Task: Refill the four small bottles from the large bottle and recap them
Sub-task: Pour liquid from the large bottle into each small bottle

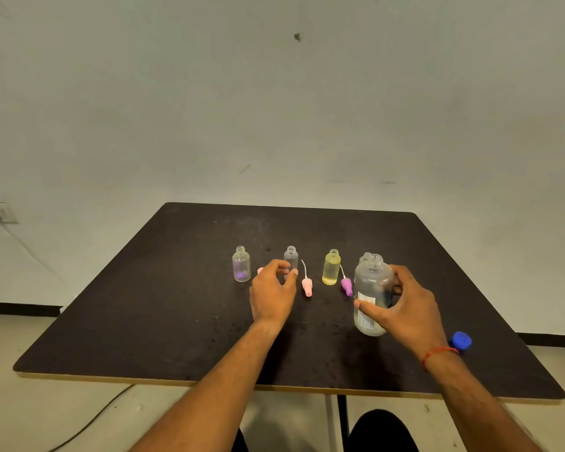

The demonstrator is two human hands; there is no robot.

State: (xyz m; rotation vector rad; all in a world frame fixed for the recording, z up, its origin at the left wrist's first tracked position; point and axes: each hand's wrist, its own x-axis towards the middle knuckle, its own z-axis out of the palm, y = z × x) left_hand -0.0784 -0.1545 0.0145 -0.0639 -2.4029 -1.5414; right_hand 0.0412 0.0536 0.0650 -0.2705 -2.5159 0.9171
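Four small uncapped bottles stand in a row on the dark table (pixel 177 321): a clear one with purple at its bottom (pixel 241 265), a clear one (pixel 291 257), a yellow one (pixel 331 268), and one (pixel 366 256) mostly hidden behind the large bottle. My right hand (pixel 405 308) grips the large clear uncapped bottle (pixel 372 288) upright on the table. My left hand (pixel 273 293) hovers with curled fingers just in front of the second small bottle; whether it touches the bottle is unclear. A pink spray cap (pixel 306 286) and a purple spray cap (pixel 346 286) lie between the bottles.
A blue cap (pixel 461 341) lies on the table near my right wrist. Another pink cap (pixel 260 270) peeks out beside my left hand. A wall stands behind the table; a cable runs along the floor at the left.
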